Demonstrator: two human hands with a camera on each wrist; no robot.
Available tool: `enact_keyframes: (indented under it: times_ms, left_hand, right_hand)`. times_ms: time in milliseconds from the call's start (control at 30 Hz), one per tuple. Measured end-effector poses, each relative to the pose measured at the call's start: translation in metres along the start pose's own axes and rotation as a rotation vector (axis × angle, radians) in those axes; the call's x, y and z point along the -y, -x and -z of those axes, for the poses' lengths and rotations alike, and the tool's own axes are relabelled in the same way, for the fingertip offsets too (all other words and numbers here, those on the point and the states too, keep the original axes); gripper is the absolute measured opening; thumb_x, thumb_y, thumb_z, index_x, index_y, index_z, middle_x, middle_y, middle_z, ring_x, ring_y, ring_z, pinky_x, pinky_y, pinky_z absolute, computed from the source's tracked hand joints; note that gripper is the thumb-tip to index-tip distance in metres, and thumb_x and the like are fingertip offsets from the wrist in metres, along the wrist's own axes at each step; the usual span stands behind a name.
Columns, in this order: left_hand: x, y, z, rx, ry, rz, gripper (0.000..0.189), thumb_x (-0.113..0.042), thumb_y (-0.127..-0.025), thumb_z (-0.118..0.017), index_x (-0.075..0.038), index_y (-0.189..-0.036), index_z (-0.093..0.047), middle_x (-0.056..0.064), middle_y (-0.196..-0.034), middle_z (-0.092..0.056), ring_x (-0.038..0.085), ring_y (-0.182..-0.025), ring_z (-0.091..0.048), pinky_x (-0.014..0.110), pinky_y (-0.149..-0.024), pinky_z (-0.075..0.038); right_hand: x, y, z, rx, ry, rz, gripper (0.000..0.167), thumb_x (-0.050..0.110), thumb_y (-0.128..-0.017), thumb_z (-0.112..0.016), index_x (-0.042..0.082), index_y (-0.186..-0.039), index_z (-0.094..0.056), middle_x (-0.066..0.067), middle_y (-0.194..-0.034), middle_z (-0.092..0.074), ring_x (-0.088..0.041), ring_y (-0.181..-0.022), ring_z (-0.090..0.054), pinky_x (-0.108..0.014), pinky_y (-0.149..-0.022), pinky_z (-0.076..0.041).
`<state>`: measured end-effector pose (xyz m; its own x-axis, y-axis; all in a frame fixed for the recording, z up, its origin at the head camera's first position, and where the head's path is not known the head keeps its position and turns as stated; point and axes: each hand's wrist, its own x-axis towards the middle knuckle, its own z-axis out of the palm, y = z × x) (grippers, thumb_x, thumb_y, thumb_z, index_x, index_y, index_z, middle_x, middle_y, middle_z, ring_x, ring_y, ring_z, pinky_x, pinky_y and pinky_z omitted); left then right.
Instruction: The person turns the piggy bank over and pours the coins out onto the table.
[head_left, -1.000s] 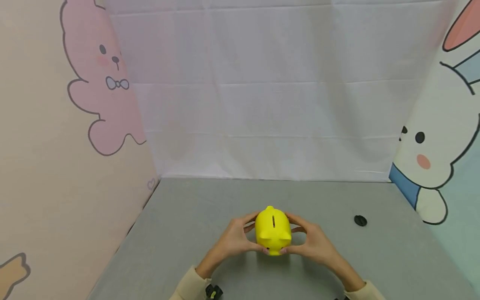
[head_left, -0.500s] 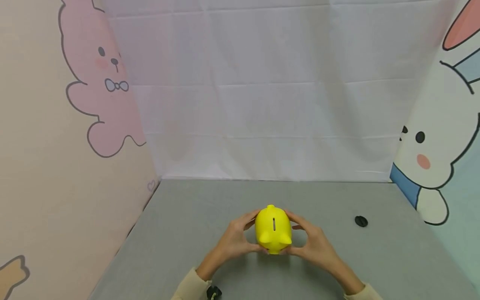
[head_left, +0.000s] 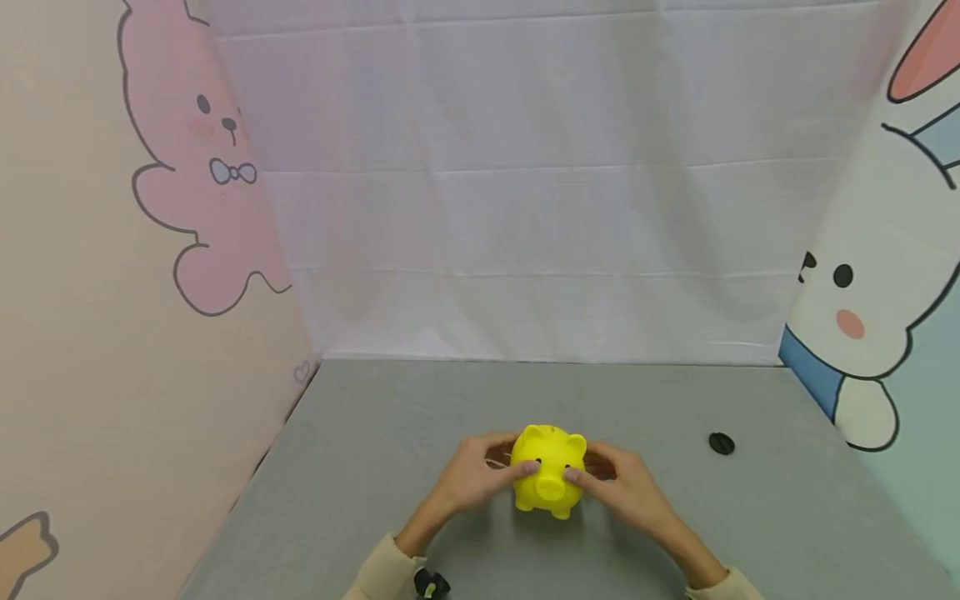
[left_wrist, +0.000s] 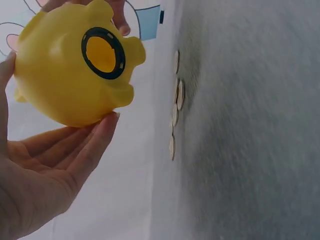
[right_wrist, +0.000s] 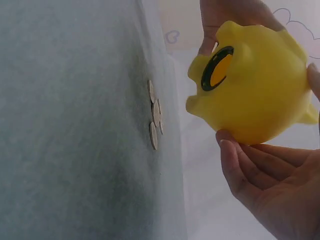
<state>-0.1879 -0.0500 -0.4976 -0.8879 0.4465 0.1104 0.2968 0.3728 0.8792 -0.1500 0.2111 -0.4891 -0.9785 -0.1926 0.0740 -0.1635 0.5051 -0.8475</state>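
A yellow piggy bank (head_left: 551,446) is held in the air between both hands, its snout toward the head camera. My left hand (head_left: 467,477) grips its left side, thumb on the front near an eye. From the other side my right hand (head_left: 633,492) grips it the same way. In the left wrist view, the underside of the piggy bank (left_wrist: 60,75) has a round uncovered hole (left_wrist: 101,54) with a black rim. Several coins (right_wrist: 156,113) lie on the table below it, some overlapping; in the head view they are hidden.
On the grey table (head_left: 390,408), to the right of the hands, lies a small round black stopper (head_left: 722,443). A white cloth (head_left: 480,217) hangs behind the table. Walls with cartoon animals stand at left and right.
The piggy bank has tipped: its slotted top has turned away and its face now shows to the head camera. Both thumbs have risen with the face. The black stopper stays where it was.
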Motion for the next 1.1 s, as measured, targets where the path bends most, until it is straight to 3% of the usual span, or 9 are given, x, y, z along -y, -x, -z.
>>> enact_keyframes:
  times_ms: [200, 300, 467, 600, 700, 800, 933, 1033, 1100]
  left_hand:
    - [-0.001, -0.001, -0.004, 0.022, 0.093, 0.165, 0.056, -0.065, -0.096, -0.066, -0.011, -0.098, -0.083, 0.002, -0.084, -0.081, 0.031, -0.069, -0.077, 0.047, -0.061, -0.065]
    - [-0.001, -0.001, -0.005, 0.039, 0.121, 0.198, 0.062, -0.067, -0.097, -0.063, -0.009, -0.084, -0.081, 0.004, -0.070, -0.077, 0.042, -0.062, -0.074, 0.054, -0.058, -0.064]
    - [-0.002, -0.001, -0.004, 0.060, 0.159, 0.211, 0.063, -0.067, -0.096, -0.064, -0.006, -0.086, -0.081, 0.007, -0.072, -0.077, 0.044, -0.065, -0.075, 0.051, -0.061, -0.066]
    - [0.000, -0.001, -0.001, 0.089, 0.164, 0.206, 0.060, -0.064, -0.094, -0.069, -0.007, -0.101, -0.082, 0.007, -0.086, -0.081, 0.035, -0.071, -0.077, 0.048, -0.066, -0.067]
    - [0.002, 0.001, 0.004, 0.106, 0.128, 0.157, 0.057, -0.057, -0.090, -0.079, -0.009, -0.122, -0.077, 0.006, -0.109, -0.081, 0.021, -0.085, -0.078, 0.040, -0.075, -0.068]
    - [0.004, 0.003, 0.008, 0.126, 0.086, 0.077, 0.072, -0.047, -0.083, -0.089, -0.011, -0.141, -0.066, 0.008, -0.134, -0.073, 0.015, -0.104, -0.074, 0.034, -0.087, -0.066]
    - [0.003, 0.006, 0.010, 0.161, 0.072, 0.005, 0.091, -0.039, -0.077, -0.096, -0.011, -0.153, -0.054, 0.009, -0.153, -0.060, 0.024, -0.128, -0.068, 0.037, -0.102, -0.062]
    - [0.002, 0.007, 0.008, 0.136, 0.049, -0.036, 0.097, -0.036, -0.073, -0.098, -0.012, -0.155, -0.051, 0.006, -0.157, -0.057, 0.026, -0.140, -0.060, 0.034, -0.108, -0.058]
    - [0.003, 0.010, 0.007, 0.088, -0.015, -0.142, 0.102, -0.033, -0.071, -0.099, -0.012, -0.157, -0.048, 0.006, -0.157, -0.056, 0.027, -0.143, -0.058, 0.032, -0.110, -0.056]
  right_hand:
    - [0.004, -0.004, 0.002, 0.080, -0.068, -0.126, 0.048, 0.047, -0.106, -0.060, 0.003, -0.113, -0.076, -0.007, -0.098, -0.078, -0.018, -0.078, -0.072, -0.035, -0.069, -0.065]
    - [0.005, -0.004, 0.004, 0.120, -0.092, -0.157, 0.054, 0.048, -0.107, -0.056, -0.002, -0.112, -0.076, -0.008, -0.093, -0.077, -0.023, -0.072, -0.072, -0.040, -0.065, -0.066]
    - [0.007, -0.004, 0.006, 0.141, -0.109, -0.190, 0.056, 0.049, -0.106, -0.058, -0.004, -0.115, -0.075, -0.009, -0.095, -0.077, -0.025, -0.074, -0.073, -0.041, -0.066, -0.066]
    - [0.007, -0.005, 0.007, 0.149, -0.097, -0.164, 0.052, 0.047, -0.104, -0.063, -0.002, -0.114, -0.074, -0.009, -0.098, -0.078, -0.023, -0.078, -0.073, -0.039, -0.069, -0.066]
    - [0.004, -0.003, 0.007, 0.141, -0.065, -0.090, 0.049, 0.042, -0.098, -0.073, 0.000, -0.122, -0.072, -0.011, -0.112, -0.078, -0.019, -0.090, -0.074, -0.034, -0.077, -0.066]
    - [0.000, 0.000, 0.006, 0.128, -0.035, 0.022, 0.062, 0.037, -0.090, -0.084, 0.002, -0.136, -0.065, -0.016, -0.129, -0.074, -0.021, -0.105, -0.074, -0.038, -0.087, -0.066]
    - [-0.005, 0.002, 0.002, 0.098, -0.006, 0.132, 0.082, 0.037, -0.081, -0.092, 0.000, -0.146, -0.057, -0.019, -0.139, -0.069, -0.029, -0.113, -0.073, -0.048, -0.092, -0.065]
    - [-0.007, 0.001, -0.001, 0.047, 0.033, 0.212, 0.089, 0.038, -0.076, -0.095, 0.001, -0.148, -0.056, -0.017, -0.140, -0.069, -0.028, -0.116, -0.071, -0.046, -0.092, -0.065]
    - [-0.010, 0.001, -0.003, -0.013, 0.086, 0.325, 0.095, 0.036, -0.071, -0.098, 0.004, -0.150, -0.055, -0.015, -0.142, -0.068, -0.025, -0.119, -0.070, -0.042, -0.091, -0.065]
